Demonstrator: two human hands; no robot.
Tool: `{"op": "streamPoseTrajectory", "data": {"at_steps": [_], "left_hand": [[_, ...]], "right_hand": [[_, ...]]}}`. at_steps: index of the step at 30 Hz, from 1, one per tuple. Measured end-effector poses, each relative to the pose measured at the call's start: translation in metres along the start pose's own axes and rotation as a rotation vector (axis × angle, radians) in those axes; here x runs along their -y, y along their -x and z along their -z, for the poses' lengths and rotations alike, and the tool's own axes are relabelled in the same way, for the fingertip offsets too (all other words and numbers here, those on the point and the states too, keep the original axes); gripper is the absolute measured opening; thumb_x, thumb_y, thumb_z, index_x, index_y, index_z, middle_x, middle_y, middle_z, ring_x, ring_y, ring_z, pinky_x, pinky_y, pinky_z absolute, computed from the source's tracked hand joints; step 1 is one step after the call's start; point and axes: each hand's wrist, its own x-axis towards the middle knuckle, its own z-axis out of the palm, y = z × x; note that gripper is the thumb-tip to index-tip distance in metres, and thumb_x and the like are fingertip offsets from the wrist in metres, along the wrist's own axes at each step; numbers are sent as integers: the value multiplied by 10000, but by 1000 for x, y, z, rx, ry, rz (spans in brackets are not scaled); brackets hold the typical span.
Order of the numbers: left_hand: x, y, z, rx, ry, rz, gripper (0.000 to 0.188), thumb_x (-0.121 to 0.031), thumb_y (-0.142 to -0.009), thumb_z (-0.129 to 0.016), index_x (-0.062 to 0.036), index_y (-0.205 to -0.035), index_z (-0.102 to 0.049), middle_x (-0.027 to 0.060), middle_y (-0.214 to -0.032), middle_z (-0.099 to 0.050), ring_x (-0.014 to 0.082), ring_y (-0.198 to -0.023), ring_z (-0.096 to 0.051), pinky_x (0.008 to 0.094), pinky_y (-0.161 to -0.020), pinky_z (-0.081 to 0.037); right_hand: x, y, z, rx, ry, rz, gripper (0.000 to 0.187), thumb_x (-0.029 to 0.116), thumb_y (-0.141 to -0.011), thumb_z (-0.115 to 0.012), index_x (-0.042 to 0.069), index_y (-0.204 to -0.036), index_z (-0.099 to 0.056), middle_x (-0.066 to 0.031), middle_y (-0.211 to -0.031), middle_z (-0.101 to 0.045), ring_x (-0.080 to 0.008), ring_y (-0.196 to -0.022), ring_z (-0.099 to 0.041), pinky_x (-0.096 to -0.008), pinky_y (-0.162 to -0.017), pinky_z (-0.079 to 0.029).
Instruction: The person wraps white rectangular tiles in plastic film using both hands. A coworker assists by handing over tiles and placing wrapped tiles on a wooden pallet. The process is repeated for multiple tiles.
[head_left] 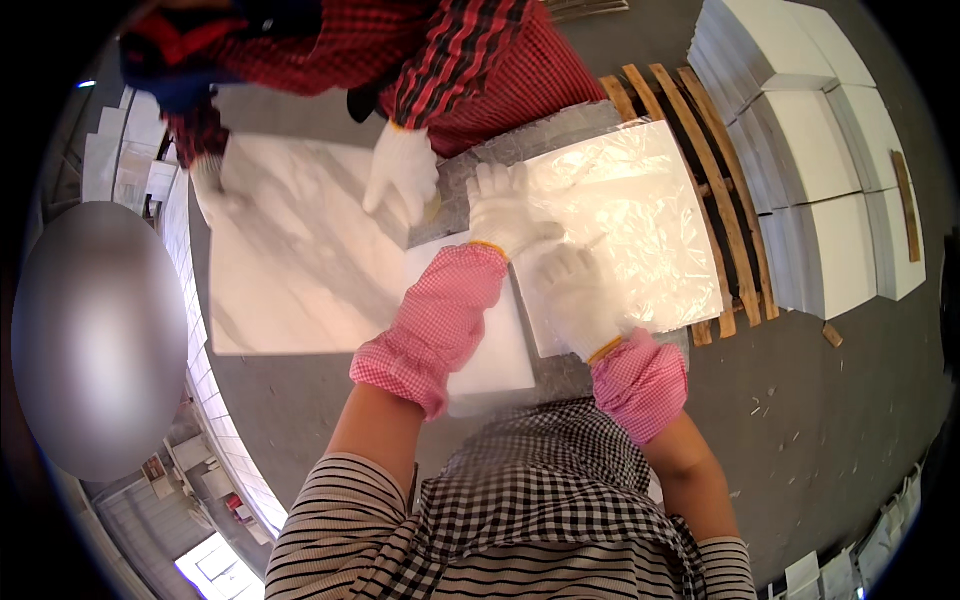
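Note:
My left hand, in a white knit glove, lies with its fingers spread at the left edge of a square white stack or package with shiny clear plastic film over it. On that film, near its left side, my right hand rests in a matching glove, fingers out. Neither hand grips anything that I can see. Left of the package and partly beneath my left forearm is a plain white sheet. Beyond it, a co-worker's gloved hands hold a white slab with grey marble-like veins.
The co-worker, in red plaid, stands across from me. A grey, worn work surface shows around the package. To the right are a slatted wooden pallet and tall stacks of white panels. A wood scrap lies on the floor.

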Motion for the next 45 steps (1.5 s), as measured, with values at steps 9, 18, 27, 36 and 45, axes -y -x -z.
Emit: {"op": "streamPoseTrajectory", "data": {"at_steps": [9,18,27,36,45], "left_hand": [[5,0,15,-305,84,89,736,-420,-814,-762,-39,-1412,-563,216,-1425,-538,462,-1395,-413,588,-1177,-313],[-69,34,-35,-285,404,-110,493,-220,-918,-676,-67,-1380,-604,205,-1420,-545,404,-1316,-480,531,-1118,-379],[-80,24,-16,-403,219,23,594,-344,-938,-691,-75,-1455,-575,230,-1499,-486,461,-1372,-406,582,-1159,-320],[-74,21,-20,-428,260,27,613,-353,-904,-722,-92,-1443,-595,223,-1502,-497,458,-1391,-410,601,-1162,-323],[-71,20,-13,-411,341,52,636,-363,-872,-760,-59,-1408,-599,216,-1472,-511,450,-1385,-417,608,-1168,-328]], "right_hand": [[10,1,-13,-195,-4,284,375,265,-937,-603,95,-1260,-688,-109,-1323,-638,-267,-1312,-520,-474,-1096,-403],[11,24,-40,-36,53,214,362,203,-926,-622,39,-1240,-698,-138,-1296,-683,-313,-1246,-601,-452,-1099,-441],[-61,91,29,-253,-197,-265,408,160,-898,-719,31,-1284,-690,-200,-1269,-694,-376,-1164,-654,-465,-1016,-523],[-159,-58,69,-427,-219,-728,547,401,-929,-719,68,-1359,-668,-195,-1180,-720,-396,-1130,-650,-478,-966,-520],[-173,-71,49,-551,-328,-735,310,356,-954,-660,104,-1064,-802,-149,-1021,-772,-373,-993,-698,-468,-888,-538]]}}
